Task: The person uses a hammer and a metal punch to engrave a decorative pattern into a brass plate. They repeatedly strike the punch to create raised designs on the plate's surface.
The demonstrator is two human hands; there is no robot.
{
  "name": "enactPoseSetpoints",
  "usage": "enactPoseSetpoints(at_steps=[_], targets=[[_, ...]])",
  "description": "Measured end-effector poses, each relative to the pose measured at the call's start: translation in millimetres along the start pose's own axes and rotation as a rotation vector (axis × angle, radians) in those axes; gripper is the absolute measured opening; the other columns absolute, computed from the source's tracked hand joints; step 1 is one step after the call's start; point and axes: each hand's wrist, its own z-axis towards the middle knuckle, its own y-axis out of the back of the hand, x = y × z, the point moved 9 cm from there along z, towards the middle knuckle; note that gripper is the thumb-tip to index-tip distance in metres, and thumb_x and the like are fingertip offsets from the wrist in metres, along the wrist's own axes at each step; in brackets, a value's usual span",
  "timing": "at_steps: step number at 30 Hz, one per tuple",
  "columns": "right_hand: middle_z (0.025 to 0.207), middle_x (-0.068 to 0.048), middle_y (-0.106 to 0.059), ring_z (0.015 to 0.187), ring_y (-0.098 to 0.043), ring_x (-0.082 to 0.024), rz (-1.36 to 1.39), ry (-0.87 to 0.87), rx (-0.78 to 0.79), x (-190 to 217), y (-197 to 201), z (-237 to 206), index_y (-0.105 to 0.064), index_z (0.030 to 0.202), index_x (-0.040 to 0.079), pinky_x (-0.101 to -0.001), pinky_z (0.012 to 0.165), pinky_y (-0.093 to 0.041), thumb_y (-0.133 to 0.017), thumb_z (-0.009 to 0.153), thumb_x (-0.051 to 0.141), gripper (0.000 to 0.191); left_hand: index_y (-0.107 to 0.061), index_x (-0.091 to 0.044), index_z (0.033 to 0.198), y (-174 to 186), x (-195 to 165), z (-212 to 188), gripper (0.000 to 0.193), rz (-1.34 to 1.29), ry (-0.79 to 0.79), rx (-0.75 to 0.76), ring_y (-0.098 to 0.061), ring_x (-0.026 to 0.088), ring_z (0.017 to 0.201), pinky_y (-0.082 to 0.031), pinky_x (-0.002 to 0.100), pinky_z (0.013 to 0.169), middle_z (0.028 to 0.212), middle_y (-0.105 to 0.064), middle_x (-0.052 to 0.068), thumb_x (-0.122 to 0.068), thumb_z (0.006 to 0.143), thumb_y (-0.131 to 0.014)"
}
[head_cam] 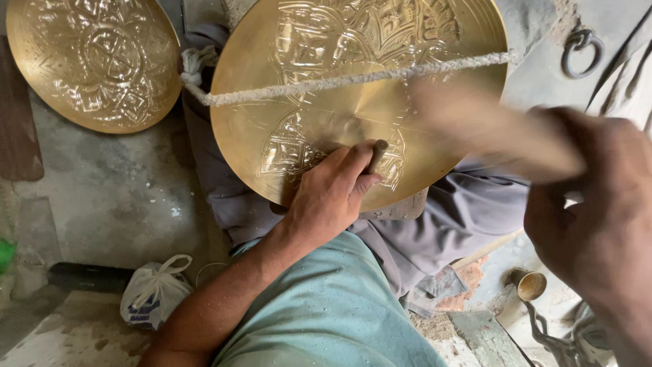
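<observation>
We have the brass plate (353, 102) propped on our lap, engraved face up, with a twisted rope (339, 81) stretched across it. Our left hand (333, 194) rests on its lower part, fingers closed narrowly around a small chisel (377, 153) set against the metal. Our right hand (598, 224) is wrapped tight on a blurred wooden mallet (496, 132). A blow landing off-centre could, we judge, skid the chisel and scar the pattern, or catch our left fingers. The rope crosses the mallet's path. A second engraved plate (92, 61) lies near, a white bag (155, 289) and small cup (530, 284) well apart.
</observation>
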Motion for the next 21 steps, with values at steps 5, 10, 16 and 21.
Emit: enactPoseSetpoints(at_steps=[5, 10, 16, 21], targets=[[0.106, -0.011, -0.075, 0.09, -0.071, -0.029, -0.334, 0.201, 0.069, 16.2, -11.0, -1.3, -0.067, 0.129, 0.01, -0.0434, 0.09, -0.057, -0.073, 0.08, 0.002, 0.05, -0.05, -0.011, 0.139, 2.8, -6.2, 0.8, 0.045, 0.006, -0.056, -0.019, -0.069, 0.034, 0.09, -0.055, 0.046, 0.073, 0.104, -0.065, 0.013, -0.014, 0.098, -0.069], [0.105, -0.011, -0.068, 0.095, -0.068, -0.031, 0.13, -0.176, 0.087, -14.6, -10.6, 0.2, -0.061, 0.134, 0.01, -0.0472, 0.089, -0.052, -0.068, 0.087, 0.005, 0.048, -0.051, -0.011, 0.139, 3.2, -7.3, 1.7, 0.044, 0.006, -0.046, -0.02, -0.069, 0.036, 0.091, -0.055, 0.046, 0.073, 0.107, -0.066, 0.014, -0.015, 0.099, -0.07], [0.116, -0.005, -0.068, 0.099, -0.069, -0.024, 0.489, -0.224, -0.029, -19.5, -2.3, 3.2, -0.051, 0.128, 0.009, -0.0408, 0.086, -0.055, -0.065, 0.085, 0.007, 0.045, -0.054, -0.012, 0.137, 2.5, -6.0, 3.2, 0.042, 0.003, -0.004, 0.006, -0.069, 0.036, 0.09, -0.055, 0.047, 0.071, 0.104, -0.066, 0.014, -0.015, 0.098, -0.071], [0.106, -0.012, -0.072, 0.091, -0.071, -0.031, -0.131, 0.126, -0.035, 11.3, 0.2, 1.5, -0.068, 0.125, 0.009, -0.0438, 0.078, -0.057, -0.07, 0.087, -0.002, 0.039, -0.053, -0.012, 0.137, 0.5, -5.6, 4.7, 0.044, 0.017, 0.009, 0.025, -0.069, 0.036, 0.088, -0.056, 0.047, 0.07, 0.104, -0.066, 0.013, -0.016, 0.097, -0.072]])
